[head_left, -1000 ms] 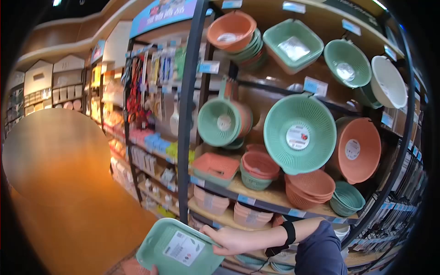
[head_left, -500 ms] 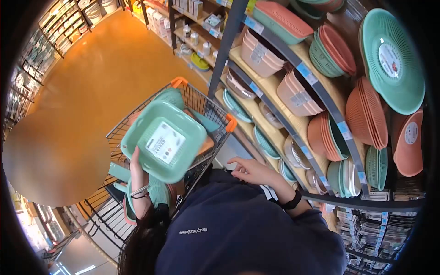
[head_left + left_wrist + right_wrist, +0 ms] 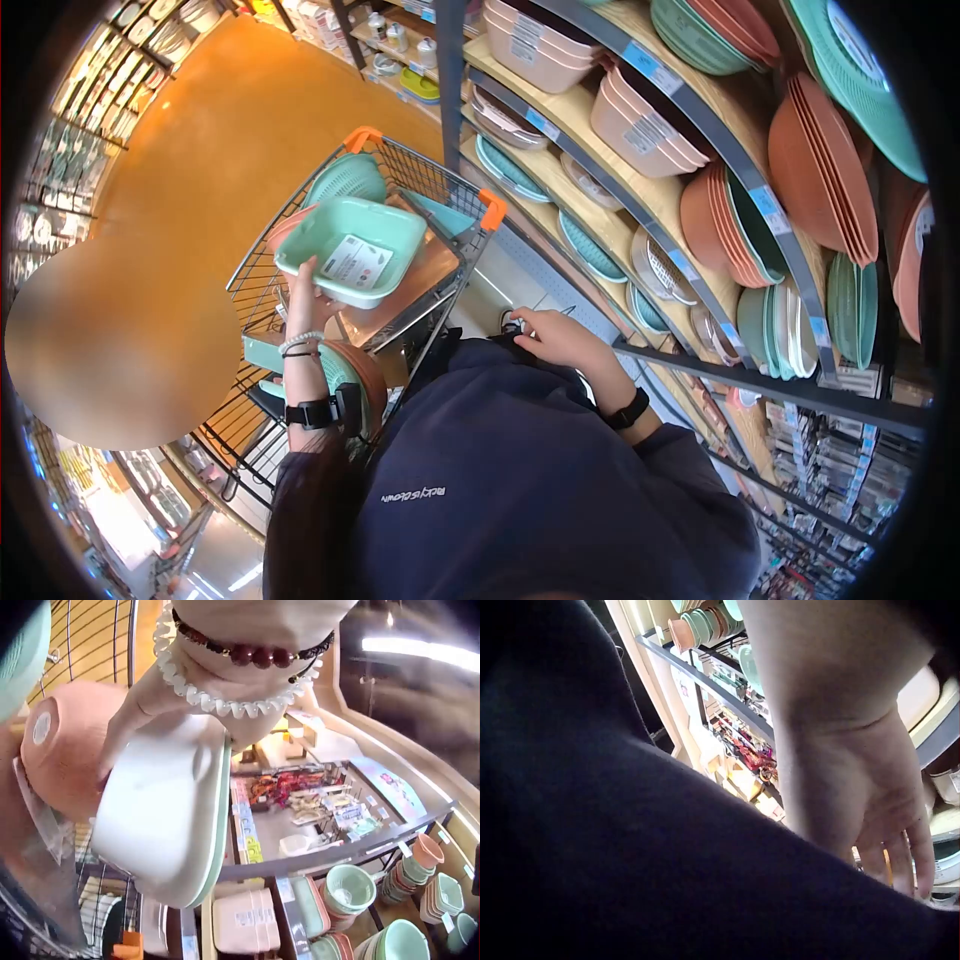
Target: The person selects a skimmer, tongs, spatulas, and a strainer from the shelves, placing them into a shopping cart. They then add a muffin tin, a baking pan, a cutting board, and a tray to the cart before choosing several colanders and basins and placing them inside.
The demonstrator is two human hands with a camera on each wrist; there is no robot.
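Observation:
A green rectangular basin (image 3: 395, 238) with a white label hangs over the shopping cart, tilted. My left hand (image 3: 303, 290) grips its near left side, thumb on the wall. In the left wrist view the basin's pale outer side (image 3: 161, 802) shows a green rim, and the left hand (image 3: 161, 712) holds its edge. My right hand (image 3: 560, 338) is in front of my body, fingers relaxed, touching no goods. The right wrist view shows that hand (image 3: 862, 780) with loosely extended fingers.
The cart (image 3: 458, 262) holds a green colander (image 3: 345, 178), a brown tray-like item (image 3: 400, 290) and more basins. Shelves on the right carry stacked pink baskets (image 3: 650, 125) and terracotta bowls (image 3: 815, 170). Orange-brown floor (image 3: 215, 150) lies beyond the cart.
The right hand has let go of the basin and moved back beside the body. My left hand has brought the basin over the cart, tilting it. The view has turned down.

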